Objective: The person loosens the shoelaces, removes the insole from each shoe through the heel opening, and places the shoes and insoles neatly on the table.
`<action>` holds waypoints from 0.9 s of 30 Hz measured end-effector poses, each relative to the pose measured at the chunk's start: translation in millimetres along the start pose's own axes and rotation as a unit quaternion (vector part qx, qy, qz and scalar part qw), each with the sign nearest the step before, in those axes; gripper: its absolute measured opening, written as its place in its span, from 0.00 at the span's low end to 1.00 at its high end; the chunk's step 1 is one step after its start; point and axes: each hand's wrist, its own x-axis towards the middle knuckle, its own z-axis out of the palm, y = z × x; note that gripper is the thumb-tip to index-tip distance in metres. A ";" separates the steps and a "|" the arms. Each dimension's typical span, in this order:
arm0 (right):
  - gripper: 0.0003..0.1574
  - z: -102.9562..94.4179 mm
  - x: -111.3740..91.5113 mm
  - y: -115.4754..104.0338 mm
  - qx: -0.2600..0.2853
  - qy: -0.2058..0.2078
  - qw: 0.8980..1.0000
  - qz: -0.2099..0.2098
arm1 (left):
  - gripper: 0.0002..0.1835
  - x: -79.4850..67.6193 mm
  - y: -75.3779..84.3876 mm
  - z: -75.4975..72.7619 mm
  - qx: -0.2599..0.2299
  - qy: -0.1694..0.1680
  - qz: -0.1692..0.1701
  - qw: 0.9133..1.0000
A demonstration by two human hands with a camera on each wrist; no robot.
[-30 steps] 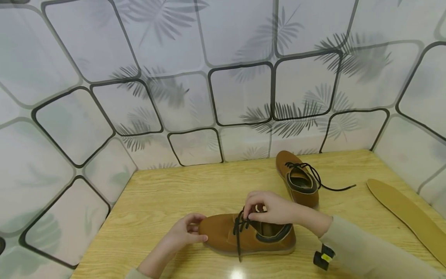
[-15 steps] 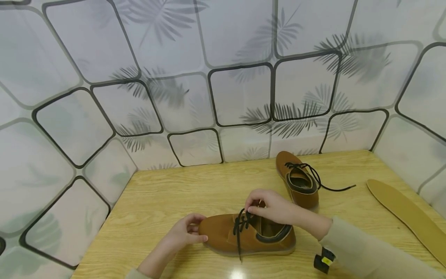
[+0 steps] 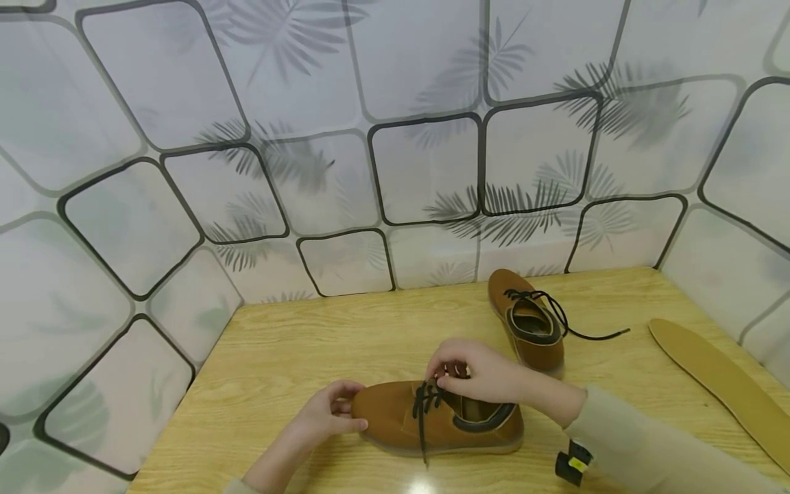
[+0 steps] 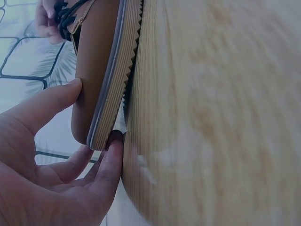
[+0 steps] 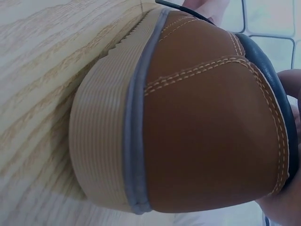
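Note:
A brown leather lace-up shoe (image 3: 395,412) lies sole down on the wooden table, its toe to the left. My left hand (image 3: 327,412) holds the toe; in the left wrist view its thumb (image 4: 66,94) presses the upper while the other fingers reach to the sole's tip. At the eyelets, my right hand (image 3: 478,370) pinches the black shoelace (image 3: 427,398), fingertips partly hidden. One lace end hangs down the shoe's near side. The right wrist view is filled by the stitched heel (image 5: 207,127) and ridged pale sole (image 5: 101,132).
Behind the right hand stands a second brown shoe (image 3: 540,353), its long black lace (image 3: 592,336) trailing right. A tan insole (image 3: 710,370) lies along the table's right side. Patterned panels (image 3: 426,171) border the table at the back and sides.
My right hand rose slightly from the eyelets, then came back down and a little left toward them. The left hand and the shoe have stayed in place.

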 end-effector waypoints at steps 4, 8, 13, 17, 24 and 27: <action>0.08 0.4 0.3 1.7 -0.003 -0.006 1.000 -0.016 | 0.34 0.2 -1.1 0.0 -0.001 0.000 0.001 1.000; 0.07 0.5 0.7 3.6 -0.004 -0.005 1.000 -0.013 | 0.34 0.0 -1.1 0.2 -0.001 0.000 0.002 1.000; 0.05 0.8 0.4 4.1 0.003 0.005 1.000 0.017 | 0.34 -1.1 -0.1 0.5 0.004 0.000 0.005 1.000; 0.04 1.2 -0.3 3.3 0.011 0.022 0.998 0.052 | 0.35 -1.9 1.0 0.6 0.009 0.001 0.006 1.000; 0.06 3.0 0.1 4.4 0.022 0.041 0.993 0.105 | 0.35 -2.5 1.7 0.8 0.007 -0.001 0.005 1.000; 0.06 2.9 0.6 4.3 0.024 0.041 0.993 0.110 | 0.35 -2.5 1.8 0.8 0.006 0.001 0.005 1.000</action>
